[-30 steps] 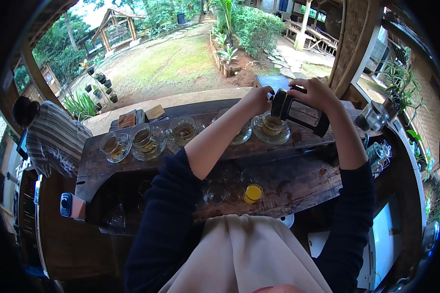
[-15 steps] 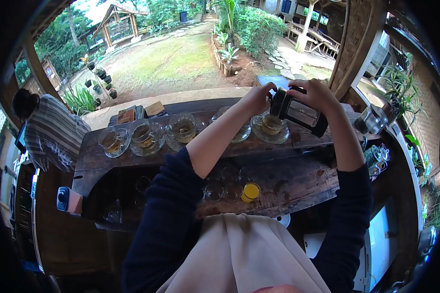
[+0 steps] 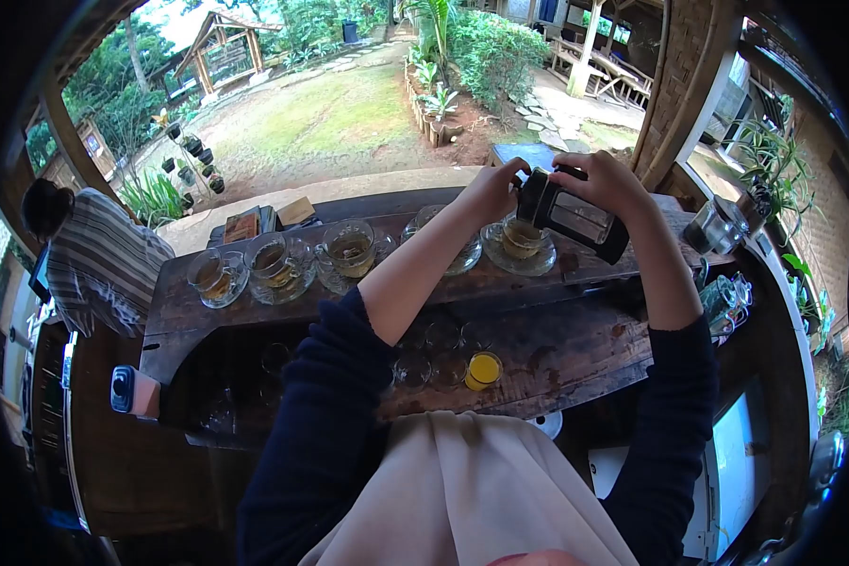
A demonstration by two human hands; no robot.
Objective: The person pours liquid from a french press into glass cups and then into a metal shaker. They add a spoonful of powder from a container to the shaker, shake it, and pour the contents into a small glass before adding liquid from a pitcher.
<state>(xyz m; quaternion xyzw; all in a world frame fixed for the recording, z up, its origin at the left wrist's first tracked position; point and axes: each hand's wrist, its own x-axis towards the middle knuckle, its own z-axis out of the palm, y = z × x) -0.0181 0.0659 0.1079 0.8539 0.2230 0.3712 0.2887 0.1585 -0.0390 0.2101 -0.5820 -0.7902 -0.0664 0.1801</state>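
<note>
My right hand (image 3: pixel 602 181) is wrapped round the handle of a black-framed French press (image 3: pixel 577 219) with a clear window in its side. The press lies tilted, its lid end to the left and lower over a glass cup (image 3: pixel 521 241). At the lid my left hand (image 3: pixel 492 191) grips with fingers bent. This cup stands on a glass saucer (image 3: pixel 543 261) and holds brownish liquid. To the left, a row of similar glass cups continues, among them one cup (image 3: pixel 349 251) with tea-coloured liquid. My left forearm partly hides another cup.
A glass of orange drink (image 3: pixel 483 372) stands on the lower wooden counter (image 3: pixel 575 354) beside several clear glasses. A glass pot (image 3: pixel 717 226) is at the right end. Books (image 3: pixel 243 227) lie behind the cups. Another person in a striped top (image 3: pixel 108 255) is at left.
Both hands and the French press stay almost in place over the same cup. The whole view has shifted very slightly.
</note>
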